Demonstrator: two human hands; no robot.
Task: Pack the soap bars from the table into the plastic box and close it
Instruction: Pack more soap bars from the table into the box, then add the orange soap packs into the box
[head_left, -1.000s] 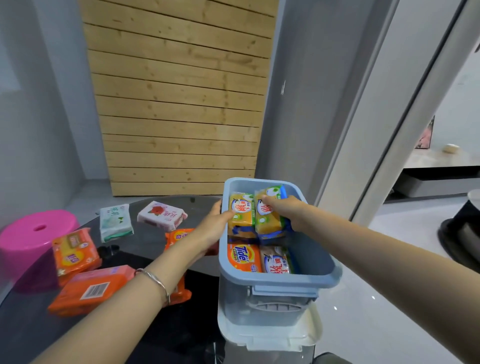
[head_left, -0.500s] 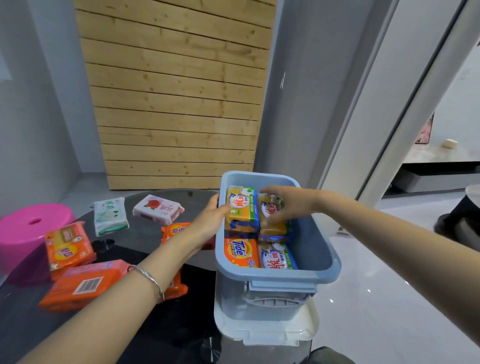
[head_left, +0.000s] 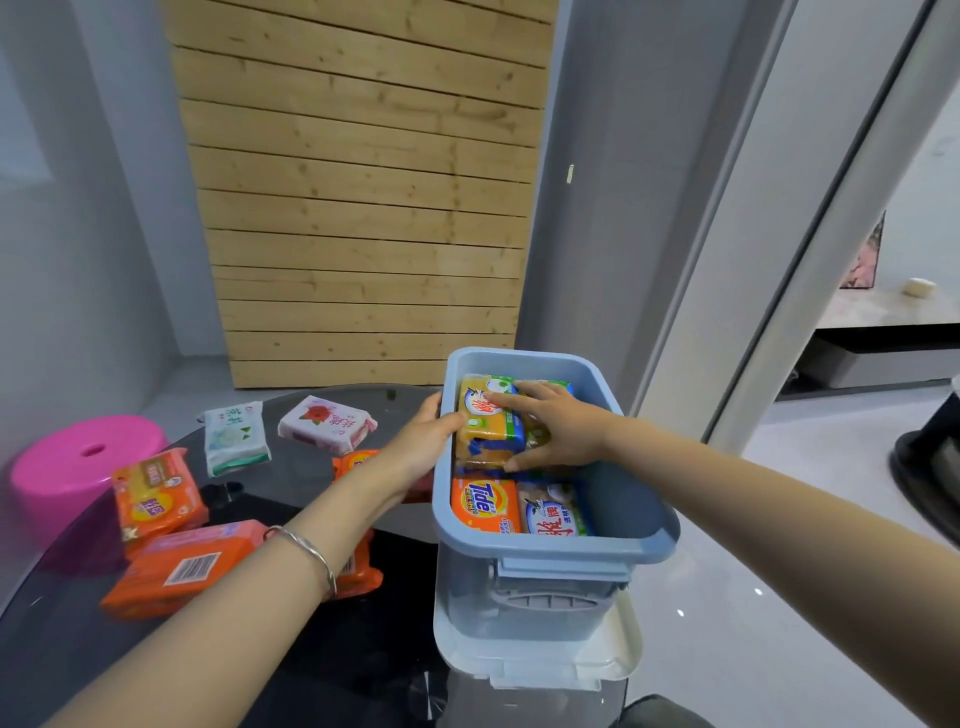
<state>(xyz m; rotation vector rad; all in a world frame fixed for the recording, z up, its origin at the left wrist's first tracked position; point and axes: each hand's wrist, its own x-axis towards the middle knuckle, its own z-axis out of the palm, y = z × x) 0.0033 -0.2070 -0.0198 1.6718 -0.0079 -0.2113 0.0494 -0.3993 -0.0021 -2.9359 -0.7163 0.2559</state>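
The blue plastic box stands open at the table's right edge, on top of its white lid. Inside lie a Tide bar, a white-blue bar and, behind them, a yellow soap bar. My right hand reaches into the box and covers a second yellow bar, fingers stretched onto its neighbour. My left hand grips the box's left rim. On the dark glass table lie loose bars: orange ones, a white-green one and a white rose one.
A pink plastic stool stands left of the table. Another orange bar is partly hidden behind my left forearm. A wooden slat panel and grey wall rise behind; a glossy white floor lies to the right.
My right hand has lowered the yellow bar from upright above the box down into the back right corner, next to the other yellow bar. My left hand stayed on the rim.
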